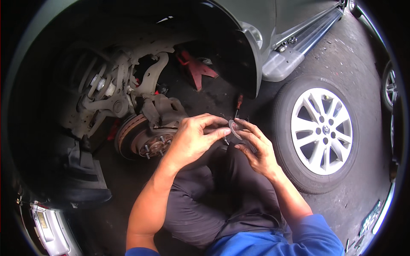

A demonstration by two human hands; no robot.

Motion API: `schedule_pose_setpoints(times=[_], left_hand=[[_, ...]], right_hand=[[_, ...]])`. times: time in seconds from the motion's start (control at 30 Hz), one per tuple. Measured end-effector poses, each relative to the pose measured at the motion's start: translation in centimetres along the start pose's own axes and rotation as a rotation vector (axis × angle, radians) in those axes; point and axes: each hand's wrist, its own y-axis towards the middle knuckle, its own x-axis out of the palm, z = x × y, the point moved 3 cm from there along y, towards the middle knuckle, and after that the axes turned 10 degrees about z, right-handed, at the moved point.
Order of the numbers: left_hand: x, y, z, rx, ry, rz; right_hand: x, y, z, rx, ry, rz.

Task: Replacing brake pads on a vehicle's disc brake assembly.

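Note:
In front of my lap, my left hand (194,138) pinches a thin, curved grey metal piece (232,126) between thumb and fingertips. My right hand (259,149) has its bent fingers on the other side of the same piece. Its full outline is partly covered by the fingers. Just beyond the fingertips is a screwdriver (239,102) with a red handle, its shaft pointing down toward the piece. To the left of my left wrist is the bare wheel hub (156,145) with its studs, in front of a rusty brake disc (127,134).
A wheel (294,166) with a silver rim lies at my right. Under the raised car stands a red jack stand (197,70). Suspension arms (156,70) and a coil spring (92,79) fill the wheel arch. A side step (284,64) juts out beyond the fender.

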Motion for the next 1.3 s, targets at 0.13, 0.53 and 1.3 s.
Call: schedule_pose_setpoints(times=[0.13,0.53,1.3], left_hand=[[-1.0,-0.3,-0.4,-0.011,0.116,0.028],[-1.2,-0.5,-1.5,0.182,0.271,0.103],[-1.2,0.6,-0.6,0.019,0.025,0.057]], right_hand=[[0.7,0.3,-0.2,-0.086,-0.104,-0.058],[2.1,0.7,-0.7,-0.089,-0.159,-0.101],[0.9,1.3,0.0,-0.023,0.010,-0.053]])
